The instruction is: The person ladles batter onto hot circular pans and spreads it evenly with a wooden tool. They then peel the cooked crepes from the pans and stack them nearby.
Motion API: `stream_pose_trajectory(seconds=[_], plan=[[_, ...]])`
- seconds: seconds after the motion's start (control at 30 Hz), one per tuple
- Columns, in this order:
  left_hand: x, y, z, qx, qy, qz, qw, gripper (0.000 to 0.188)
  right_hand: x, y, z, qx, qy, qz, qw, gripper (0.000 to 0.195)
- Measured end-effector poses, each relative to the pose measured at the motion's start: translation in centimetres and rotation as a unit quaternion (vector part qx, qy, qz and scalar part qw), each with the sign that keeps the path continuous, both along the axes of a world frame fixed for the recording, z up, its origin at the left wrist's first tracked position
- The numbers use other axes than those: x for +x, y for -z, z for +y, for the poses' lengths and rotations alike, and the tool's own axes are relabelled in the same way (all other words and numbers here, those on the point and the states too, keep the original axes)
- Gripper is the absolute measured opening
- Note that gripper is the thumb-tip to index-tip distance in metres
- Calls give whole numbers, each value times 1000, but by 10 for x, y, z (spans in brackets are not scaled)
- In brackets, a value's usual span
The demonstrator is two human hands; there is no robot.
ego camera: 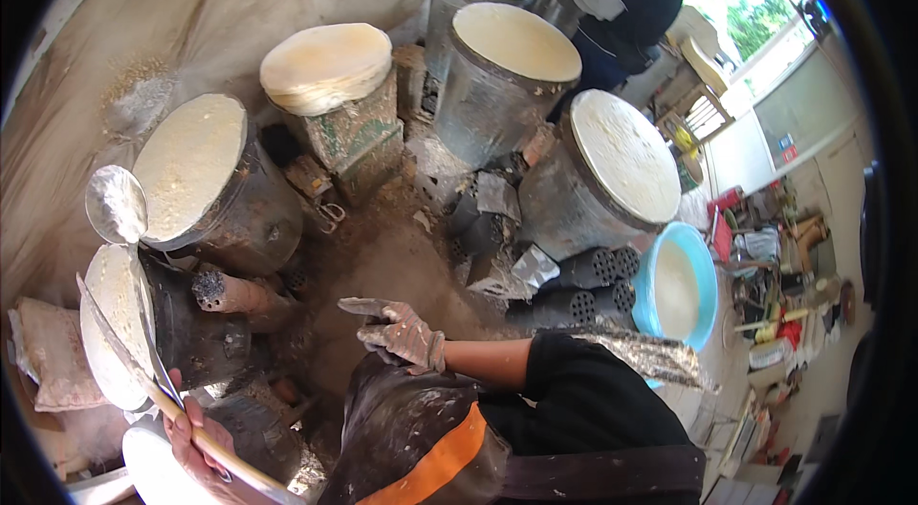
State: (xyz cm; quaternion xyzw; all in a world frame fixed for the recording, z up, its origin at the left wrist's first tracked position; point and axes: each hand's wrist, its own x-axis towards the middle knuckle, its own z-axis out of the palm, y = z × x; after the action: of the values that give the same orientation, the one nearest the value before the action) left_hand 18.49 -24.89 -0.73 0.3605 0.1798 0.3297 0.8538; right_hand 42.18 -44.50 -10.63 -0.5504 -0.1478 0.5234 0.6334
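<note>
My bare left hand (197, 440), at the lower left, grips a metal ladle (118, 204) whose bowl is coated white, together with a long tool (208, 437) with a pale wooden handle and a narrow tip. Both reach over a round griddle (118, 326) covered by a pale sheet of batter. Near the middle is my right hand (401, 336) in a striped, soiled work glove, above my dark apron. One dark finger-like part points left; whether it is a gloved finger or a held thing, I cannot tell. A white round surface (161, 469) lies beneath my left hand.
Metal drum stoves with batter-covered tops (190, 168) (516, 42) (624, 153) curve around me. A stack of thin pancakes (326, 67) rests on a box. Perforated coal briquettes (588, 308) and a blue basin (710, 290) are at right. Another person (638, 3) works at the back.
</note>
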Motion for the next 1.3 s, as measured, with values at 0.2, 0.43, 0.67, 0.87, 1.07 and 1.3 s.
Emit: stream_pose_trajectory(seconds=[0.2, 0.43, 0.67, 0.87, 1.07, 1.3], plan=[[-15, 53, -8, -164, 20, 71, 984, 52, -64, 42, -44, -41, 39, -24, 998, 42], [-45, 77, -28, -302, 85, 56, 948, 45, -81, 53, -57, -52, 8, -46, 998, 42], [-34, 56, -36, -258, 20, 85, 962, 36, -60, 53, -40, -16, -41, -79, 996, 40], [-20, 56, -47, -273, -21, 106, 956, 40, -13, 27, -39, -52, -70, -51, 995, 38], [4, 48, -59, -282, -38, 84, 955, 35, 16, 52, -45, -7, -78, -67, 995, 38], [9, -4, -64, -121, -117, -14, 986, 49, 48, 26, -43, -21, -108, -56, 992, 38]])
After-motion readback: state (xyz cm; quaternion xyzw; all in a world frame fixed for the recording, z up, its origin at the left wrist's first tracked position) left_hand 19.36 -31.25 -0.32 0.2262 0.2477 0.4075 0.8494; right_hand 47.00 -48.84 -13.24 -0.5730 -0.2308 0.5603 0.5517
